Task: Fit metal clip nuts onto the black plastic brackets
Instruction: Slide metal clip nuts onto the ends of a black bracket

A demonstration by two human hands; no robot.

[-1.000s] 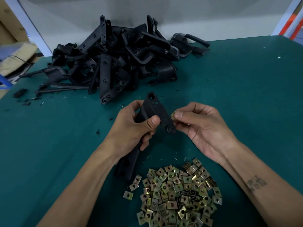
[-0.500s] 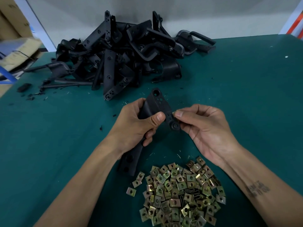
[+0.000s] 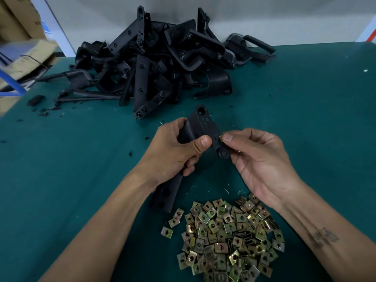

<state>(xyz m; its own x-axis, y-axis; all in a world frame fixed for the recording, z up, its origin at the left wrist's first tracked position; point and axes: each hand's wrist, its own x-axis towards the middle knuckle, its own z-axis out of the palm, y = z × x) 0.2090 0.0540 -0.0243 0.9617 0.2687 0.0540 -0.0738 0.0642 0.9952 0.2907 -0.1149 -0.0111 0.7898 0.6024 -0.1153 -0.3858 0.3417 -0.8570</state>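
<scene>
A: What lies at the left edge?

B: Cardboard boxes (image 3: 22, 55), blurred, just beyond the rim of the green table (image 3: 61, 159). On the table near that edge, a small black offcut (image 3: 36, 100) and loose plastic shavings. The near-left stretch of green shows only the left forearm crossing it.

A: And further in?

B: A heap of black plastic brackets (image 3: 154, 64) against the far wall. In front of it the left hand (image 3: 173, 153) grips one bracket (image 3: 200, 127), fingers wrapped behind it and thumb pressed flat on its face. The bracket's lower end reaches down to the table beside the pile of clip nuts (image 3: 227, 239).

A: The right hand?

B: The right hand (image 3: 262, 161) pinches a brass-coloured clip nut (image 3: 220, 138) between thumb and forefinger, right at the bracket's right edge. Whether it is seated I cannot tell.

A: Room on the right?

B: Broad green surface out to the far-right edge, with one small white speck (image 3: 365, 70).
</scene>
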